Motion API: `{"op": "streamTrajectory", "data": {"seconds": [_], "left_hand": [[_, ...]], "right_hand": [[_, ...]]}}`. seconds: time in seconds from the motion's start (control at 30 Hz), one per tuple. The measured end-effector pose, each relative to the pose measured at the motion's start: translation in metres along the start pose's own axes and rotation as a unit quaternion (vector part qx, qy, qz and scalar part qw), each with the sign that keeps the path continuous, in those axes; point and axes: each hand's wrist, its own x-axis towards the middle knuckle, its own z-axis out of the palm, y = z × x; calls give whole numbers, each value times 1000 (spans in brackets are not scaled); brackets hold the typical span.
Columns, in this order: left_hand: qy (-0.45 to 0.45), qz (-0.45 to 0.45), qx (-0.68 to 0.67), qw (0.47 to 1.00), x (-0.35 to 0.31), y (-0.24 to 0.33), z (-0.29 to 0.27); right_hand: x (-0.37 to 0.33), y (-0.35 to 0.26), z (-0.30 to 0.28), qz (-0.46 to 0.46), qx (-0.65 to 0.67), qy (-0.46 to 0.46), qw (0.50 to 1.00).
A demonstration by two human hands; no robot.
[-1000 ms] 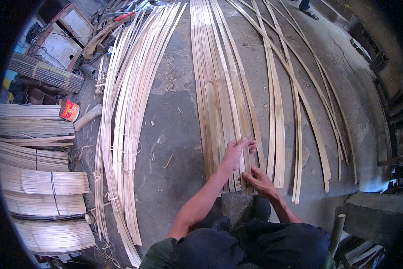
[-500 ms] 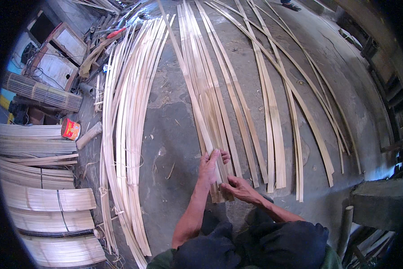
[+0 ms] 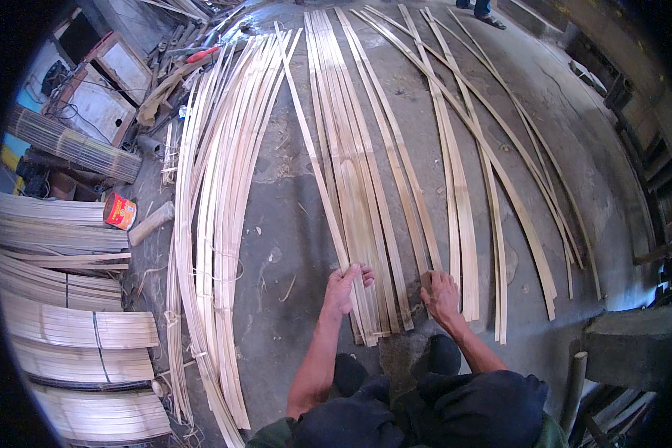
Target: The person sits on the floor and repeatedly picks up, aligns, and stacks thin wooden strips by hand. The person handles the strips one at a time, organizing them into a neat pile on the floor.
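Note:
My left hand [image 3: 342, 290] is closed around the near end of a long, pale bamboo strip [image 3: 317, 172]. That strip slants away to the far left, along the left side of several flat strips [image 3: 351, 149] laid side by side on the floor. To the right, my right hand [image 3: 442, 299] has its fingers curled over the near ends of a pair of long strips [image 3: 418, 201]. Its fingertips are partly hidden, but they appear to grip a strip there. Near my left hand, the strip ends overlap closely.
More long strips [image 3: 466, 254] lie on the right, some crossing. A large bundle [image 3: 227, 224] lies on the left. Tied stacks of slats [image 3: 89, 328], a red tin [image 3: 119, 212] and a rolled slatted mat [image 3: 74, 142] line the left side. A person's foot [image 3: 493, 21] shows at the far right.
My right hand has moved right, from the strip ends beside my left hand to the neighbouring pair. My left hand keeps its strip and sits slightly lower in the view.

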Motion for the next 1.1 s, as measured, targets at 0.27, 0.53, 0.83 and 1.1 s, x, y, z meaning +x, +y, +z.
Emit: {"op": "streamTrajectory", "data": {"seconds": [0.27,0.53,0.83,1.1], "left_hand": [[9,-4,-5,1000,2,-4,3],[-2,0,7,1000,6,-10,1],[17,3,28,999,7,-10,2],[-2,6,-7,1000,10,-14,2]], "right_hand": [[1,-15,-17,173,135,-28,975],[-2,-12,22,106,210,-23,972],[-2,-15,48,9,256,32,966],[7,-12,30,23,119,-41,992]]}}
